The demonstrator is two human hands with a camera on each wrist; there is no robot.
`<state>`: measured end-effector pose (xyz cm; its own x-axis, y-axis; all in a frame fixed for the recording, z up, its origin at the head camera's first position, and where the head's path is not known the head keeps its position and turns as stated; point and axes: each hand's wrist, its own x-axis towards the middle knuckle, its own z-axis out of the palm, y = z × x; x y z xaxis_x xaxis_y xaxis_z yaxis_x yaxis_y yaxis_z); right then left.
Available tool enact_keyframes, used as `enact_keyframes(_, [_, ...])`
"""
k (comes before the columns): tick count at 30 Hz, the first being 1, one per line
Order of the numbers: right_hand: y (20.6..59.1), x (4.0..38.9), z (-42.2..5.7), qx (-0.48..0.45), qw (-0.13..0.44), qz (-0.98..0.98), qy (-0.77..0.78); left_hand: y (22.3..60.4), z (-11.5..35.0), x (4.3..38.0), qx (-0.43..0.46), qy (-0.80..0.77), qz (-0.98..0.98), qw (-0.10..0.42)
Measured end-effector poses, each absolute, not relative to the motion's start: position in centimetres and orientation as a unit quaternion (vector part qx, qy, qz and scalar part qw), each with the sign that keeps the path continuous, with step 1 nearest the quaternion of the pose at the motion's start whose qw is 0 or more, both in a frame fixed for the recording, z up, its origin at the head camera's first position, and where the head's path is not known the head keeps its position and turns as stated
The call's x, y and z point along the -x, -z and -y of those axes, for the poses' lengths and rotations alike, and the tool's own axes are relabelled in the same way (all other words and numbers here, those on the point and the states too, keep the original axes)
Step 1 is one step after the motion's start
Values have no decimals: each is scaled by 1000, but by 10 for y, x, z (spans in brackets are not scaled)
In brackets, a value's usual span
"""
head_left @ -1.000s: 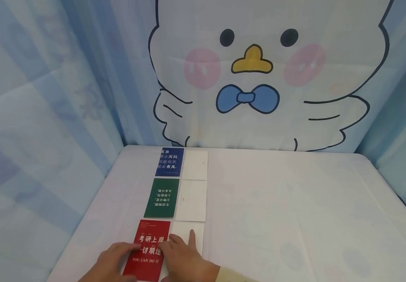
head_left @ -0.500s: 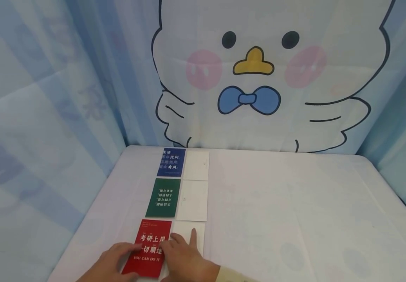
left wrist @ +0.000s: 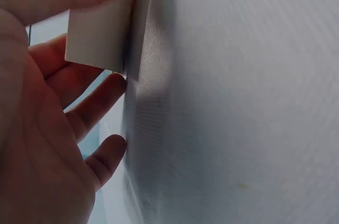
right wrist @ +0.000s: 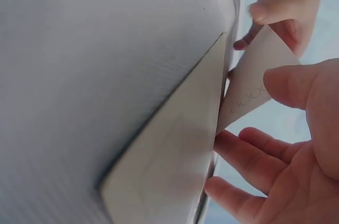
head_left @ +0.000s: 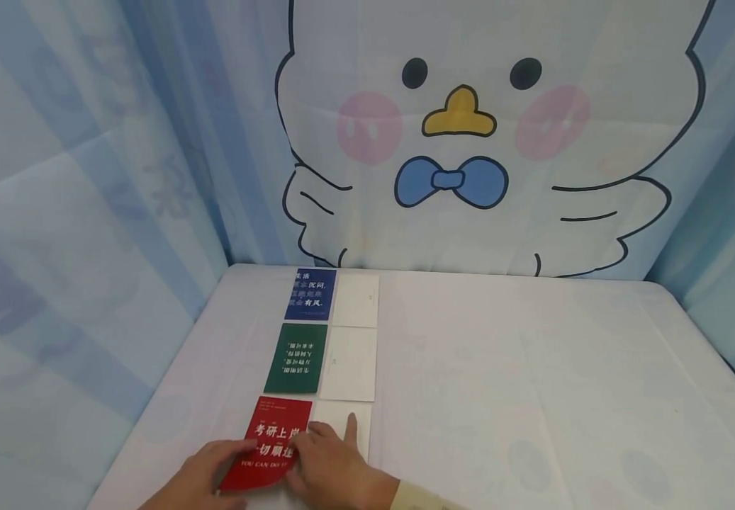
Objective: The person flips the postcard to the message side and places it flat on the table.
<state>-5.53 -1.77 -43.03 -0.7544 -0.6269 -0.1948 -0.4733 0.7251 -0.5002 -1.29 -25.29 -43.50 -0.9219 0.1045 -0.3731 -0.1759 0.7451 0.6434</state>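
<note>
A red postcard [head_left: 265, 457] with white lettering lies at the near left of the table, its near edge raised and slightly bent. My left hand [head_left: 198, 473] holds its left side. From the right, my right hand [head_left: 335, 467] pinches the other side. In the left wrist view, the thumb of my left hand [left wrist: 58, 102] lies over the card's pale back [left wrist: 98, 36]. A row of small circles shows on the lifted postcard's back [right wrist: 254, 75] in the right wrist view, with my right thumb against it. Partly under my right hand is a white card [head_left: 362, 428].
Beyond the red postcard lie a green card [head_left: 297, 358] and a blue card [head_left: 310, 294] in a column. White cards [head_left: 348, 365] form a second column beside them. The white-covered table [head_left: 501, 397] extends right, up to a cartoon-printed curtain [head_left: 450, 234].
The near edge of the red postcard has risen off the table and the card now bends. My right thumb has moved in at its lower right; the other cards stay put.
</note>
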Motion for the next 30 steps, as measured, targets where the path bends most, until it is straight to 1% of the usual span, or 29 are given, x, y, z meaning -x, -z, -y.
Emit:
enact_keyframes(5, [431,54,18,294,173,-912,228,435,250,12,35,-343,-922,176])
enact_keyframes(14, [430,52,20,284,178,-909,248,432,250,13,49,-347,-922,161])
enact_keyframes(21, [428,52,22,281,181,-903,272,433,247,14,75,-355,-924,124])
enact_keyframes(26, [424,51,20,281,168,-901,284,431,243,14,74,-353,-928,93])
enact_keyframes(30, [421,51,20,284,153,-900,292,429,241,16,74,-361,-926,77])
